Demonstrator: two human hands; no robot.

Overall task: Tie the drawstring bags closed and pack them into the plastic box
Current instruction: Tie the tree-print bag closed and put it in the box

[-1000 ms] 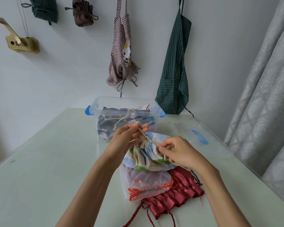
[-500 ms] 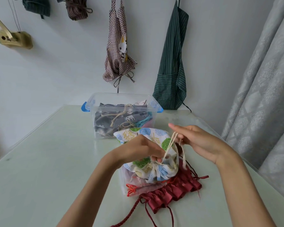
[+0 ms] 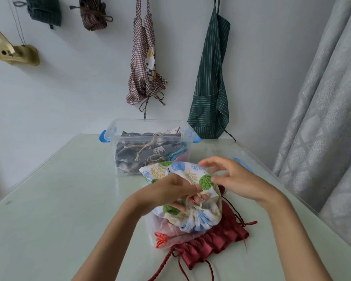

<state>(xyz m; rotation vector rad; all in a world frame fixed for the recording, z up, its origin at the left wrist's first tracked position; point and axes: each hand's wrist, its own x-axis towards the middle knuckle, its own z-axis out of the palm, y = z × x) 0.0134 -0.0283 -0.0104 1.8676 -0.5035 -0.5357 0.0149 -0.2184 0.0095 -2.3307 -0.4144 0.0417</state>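
Three bags stacked, top one gripped at its neck

Three drawstring bags lie piled on the table (image 3: 49, 209) in front of the person. On top is the leaf bag (image 3: 190, 175), white with green and blue leaf prints, its neck gathered toward 6 o'clock. The left hand (image 3: 170, 195) comes in from 7 o'clock and has its fingers (image 3: 197, 199) curled tight around that gathered neck and the beige cord (image 3: 199, 206) looped there. The right hand (image 3: 237, 179), at 3 o'clock of the leaf bag, hovers just beside the cloth with fingers spread and loose; it grips nothing, though the fingertips are blurred.

Under the leaf bag lies the mesh bag (image 3: 166, 232), sheer and whitish, with an orange cord (image 3: 160, 239) knotted at its 7 o'clock corner. At the bottom is the red bag (image 3: 211, 244), satin and ruffled, sticking out toward 5 o'clock, its dark red cords trailing over the table.

At 12 o'clock of the pile, near it, stands the box (image 3: 150, 126), clear plastic with blue latches. It is open and holds grey printed bags (image 3: 134, 153) tied with twine, plus a bit of teal and pink cloth at its right side. The box lid (image 3: 241, 161) lies flat at 2 o'clock of the pile, partly hidden by the right hand.

On the wall behind hang a checked apron (image 3: 144, 78) and a green striped apron (image 3: 211, 78). A grey curtain (image 3: 322, 118) fills the 3 o'clock side.
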